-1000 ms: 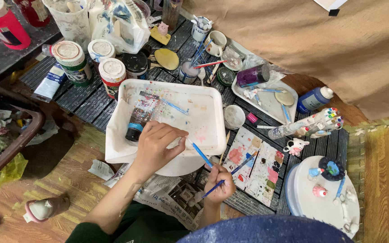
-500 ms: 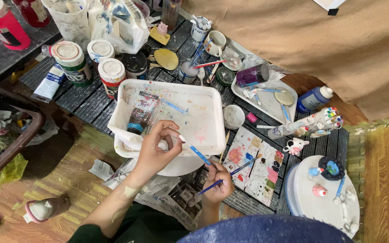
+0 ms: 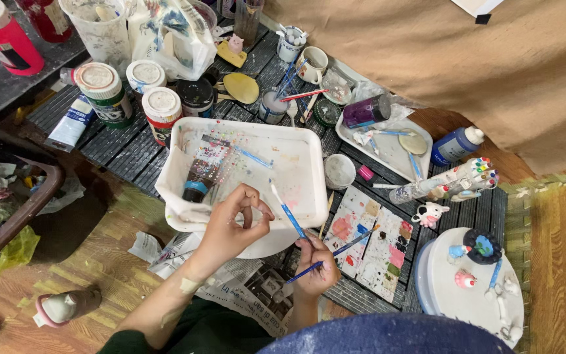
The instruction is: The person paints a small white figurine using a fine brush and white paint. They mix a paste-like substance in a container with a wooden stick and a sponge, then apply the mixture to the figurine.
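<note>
Blue-handled and slim, two paintbrushes sit in the right hand (image 3: 316, 265) at the near edge of the slatted tabletop (image 3: 126, 147) — one brush (image 3: 289, 215) angled up over the white tray (image 3: 309, 164), the other brush (image 3: 329, 259) lying across the paint-daubed palette (image 3: 378, 242). That hand is closed around both handles low down, near their ends. The left hand (image 3: 230, 226) hovers just beside the upright brush, thumb and forefinger pinched in a ring, holding nothing that can be made out. Such brushes likely weigh almost nothing and are stiff in the shaft, soft at the tip — probably best held mid-handle, away from the wet bristles. A dark paint tube (image 3: 201, 177) rests in the tray.
</note>
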